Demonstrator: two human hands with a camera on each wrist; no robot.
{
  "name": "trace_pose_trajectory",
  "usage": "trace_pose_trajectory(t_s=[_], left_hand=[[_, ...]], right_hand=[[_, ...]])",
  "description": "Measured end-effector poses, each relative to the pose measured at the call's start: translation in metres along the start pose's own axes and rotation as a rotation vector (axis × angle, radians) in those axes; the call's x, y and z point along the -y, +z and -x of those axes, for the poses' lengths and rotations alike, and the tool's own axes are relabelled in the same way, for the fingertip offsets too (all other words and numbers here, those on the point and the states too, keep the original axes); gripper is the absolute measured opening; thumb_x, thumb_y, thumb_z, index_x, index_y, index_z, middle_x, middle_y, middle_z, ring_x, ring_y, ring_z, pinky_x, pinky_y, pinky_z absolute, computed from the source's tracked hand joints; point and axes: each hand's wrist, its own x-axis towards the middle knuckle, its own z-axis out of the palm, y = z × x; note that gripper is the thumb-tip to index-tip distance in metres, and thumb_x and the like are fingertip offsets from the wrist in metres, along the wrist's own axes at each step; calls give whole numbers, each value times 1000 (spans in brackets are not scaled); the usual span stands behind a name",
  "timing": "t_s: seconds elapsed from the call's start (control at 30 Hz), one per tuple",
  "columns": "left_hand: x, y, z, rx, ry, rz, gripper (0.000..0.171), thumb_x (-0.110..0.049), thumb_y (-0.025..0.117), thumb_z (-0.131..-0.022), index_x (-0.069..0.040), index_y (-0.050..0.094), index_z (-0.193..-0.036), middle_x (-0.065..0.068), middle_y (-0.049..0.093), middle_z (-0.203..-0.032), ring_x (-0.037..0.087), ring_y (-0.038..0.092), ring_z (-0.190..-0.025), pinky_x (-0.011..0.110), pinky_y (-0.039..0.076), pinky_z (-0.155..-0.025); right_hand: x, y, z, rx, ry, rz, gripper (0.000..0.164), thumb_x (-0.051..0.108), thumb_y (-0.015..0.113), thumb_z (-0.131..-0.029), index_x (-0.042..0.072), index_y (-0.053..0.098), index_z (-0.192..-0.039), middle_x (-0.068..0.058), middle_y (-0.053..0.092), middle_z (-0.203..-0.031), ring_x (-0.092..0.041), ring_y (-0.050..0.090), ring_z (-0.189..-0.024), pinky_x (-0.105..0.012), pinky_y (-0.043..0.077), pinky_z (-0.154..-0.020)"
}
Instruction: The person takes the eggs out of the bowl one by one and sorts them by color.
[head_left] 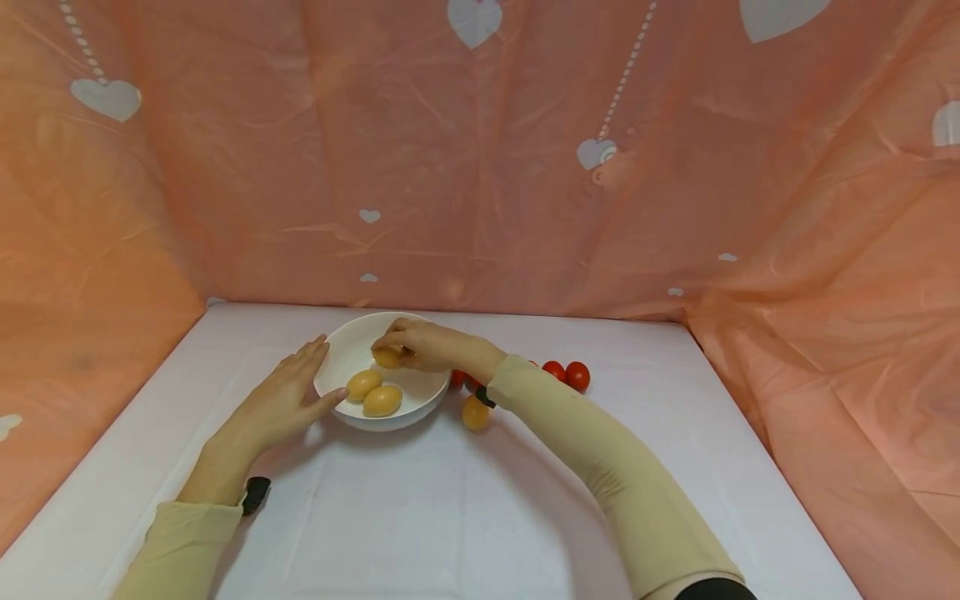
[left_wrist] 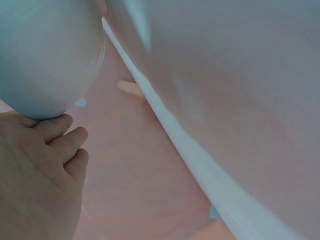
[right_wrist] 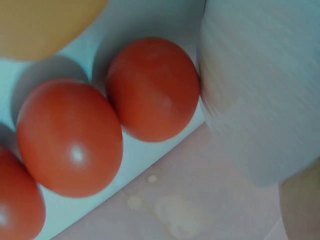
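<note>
A white bowl [head_left: 412,390] stands at the back of the table with two yellow tomatoes, one at the left [head_left: 363,385] and one nearer the front [head_left: 382,401]. Inside it, my right hand [head_left: 431,344] pinches a third yellow tomato [head_left: 387,357] between thumb and fingers. My left hand [head_left: 281,400] rests at the bowl's left side, fingers stretched along the rim and thumb over the front edge. In the left wrist view, extended fingers [left_wrist: 67,145] touch the bowl's outer wall [left_wrist: 50,60]. The right hand is mostly out of its own wrist view.
Right of the bowl, several red tomatoes [head_left: 577,376] lie in a row, partly hidden by my right forearm; one [right_wrist: 152,90] sits against the bowl. Another yellow tomato [head_left: 476,413] lies in front of them. An orange curtain [head_left: 480,167] hangs behind the white table [head_left: 420,517].
</note>
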Motion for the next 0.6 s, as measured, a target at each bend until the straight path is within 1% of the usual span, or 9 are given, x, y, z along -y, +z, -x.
trace_pose_trajectory(t_s=[0.1, 0.23, 0.33, 0.47, 0.6], left_hand=[[-1, 0, 0, 1, 0, 1, 95, -57, 57, -102, 8, 21, -161, 24, 15, -171, 48, 17, -155, 65, 19, -124], [-1, 0, -1, 7, -4, 0, 96, -58, 57, -102, 9, 21, -161, 25, 15, -171, 49, 17, -155, 65, 20, -124], [-1, 0, -1, 10, -9, 2, 96, -57, 57, -102, 9, 21, -161, 25, 15, -171, 49, 17, -155, 65, 19, -124], [0, 0, -1, 10, -11, 3, 96, -56, 58, -102, 9, 20, -161, 26, 15, -171, 49, 16, -155, 66, 19, -124], [-1, 1, -3, 5, -1, 1, 96, -56, 59, -102, 10, 21, -161, 27, 16, -170, 49, 17, -155, 65, 19, -124]], right_hand=[[0, -4, 6, -11, -4, -26, 41, 4, 66, -101, 8, 63, -142, -15, 60, -135, -22, 60, -113, -17, 49, -94], [-1, -7, 15, -37, -25, -32, 41, 3, 67, -100, 5, 63, -141, -17, 60, -135, -24, 61, -113, -17, 50, -95], [-2, -9, 22, -58, -20, -33, 42, 2, 68, -100, 5, 63, -141, -18, 59, -135, -25, 61, -114, -18, 50, -96], [-3, -11, 35, -93, 27, -63, 43, 4, 68, -100, 6, 62, -143, -17, 57, -136, -24, 63, -111, -18, 52, -95], [-3, -13, 50, -153, 84, -156, 45, 9, 70, -100, 8, 61, -145, -16, 54, -140, -23, 64, -111, -17, 52, -96]])
